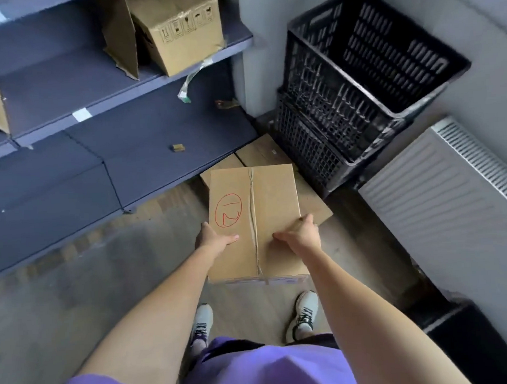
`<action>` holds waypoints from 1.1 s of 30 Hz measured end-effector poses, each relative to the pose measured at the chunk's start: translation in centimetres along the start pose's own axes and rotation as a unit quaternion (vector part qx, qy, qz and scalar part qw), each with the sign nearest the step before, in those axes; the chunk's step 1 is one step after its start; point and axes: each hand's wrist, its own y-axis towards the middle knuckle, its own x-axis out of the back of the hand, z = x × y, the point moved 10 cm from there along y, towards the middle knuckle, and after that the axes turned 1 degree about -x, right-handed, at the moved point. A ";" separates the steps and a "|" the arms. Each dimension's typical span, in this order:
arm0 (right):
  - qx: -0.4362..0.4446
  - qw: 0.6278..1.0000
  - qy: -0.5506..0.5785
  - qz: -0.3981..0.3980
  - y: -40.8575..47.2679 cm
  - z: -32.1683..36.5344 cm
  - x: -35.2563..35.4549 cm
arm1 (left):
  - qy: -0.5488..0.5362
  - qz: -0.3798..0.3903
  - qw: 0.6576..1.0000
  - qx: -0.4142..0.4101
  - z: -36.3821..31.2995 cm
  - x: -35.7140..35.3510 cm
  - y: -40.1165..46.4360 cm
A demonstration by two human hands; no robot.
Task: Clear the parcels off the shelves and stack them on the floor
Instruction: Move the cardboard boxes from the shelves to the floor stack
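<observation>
both hands, left hand (216, 239) and right hand (300, 233), grip the near sides of a parcel (254, 221) marked 12, held above flat cardboard (261, 155) on the floor (73, 294). step: stacking. next move likely calls for lowering it squarely. another parcel (181, 29) remains on the far shelf (58, 85).

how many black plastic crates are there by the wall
2. They are stacked in the corner right of the shelves: the upper crate sits skewed on the lower crate. Anything beneath or behind them is hidden.

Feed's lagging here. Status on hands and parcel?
Both hands, left and right, grip parcel marked 12. Over floor cardboard. Black crates close right.
</observation>
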 end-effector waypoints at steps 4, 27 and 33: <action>0.015 0.998 -0.046 0.045 3.5 0.3 1.1 | -0.033 -0.034 0.998 0.042 -0.3 -2.3 -0.8; 0.015 0.979 -0.171 0.109 21.5 -2.9 -10.8 | -0.131 -0.089 0.975 0.159 8.2 -11.6 13.1; 0.010 0.969 -0.207 0.138 27.9 -5.3 -14.3 | -0.139 -0.094 0.972 0.165 9.7 -15.6 18.3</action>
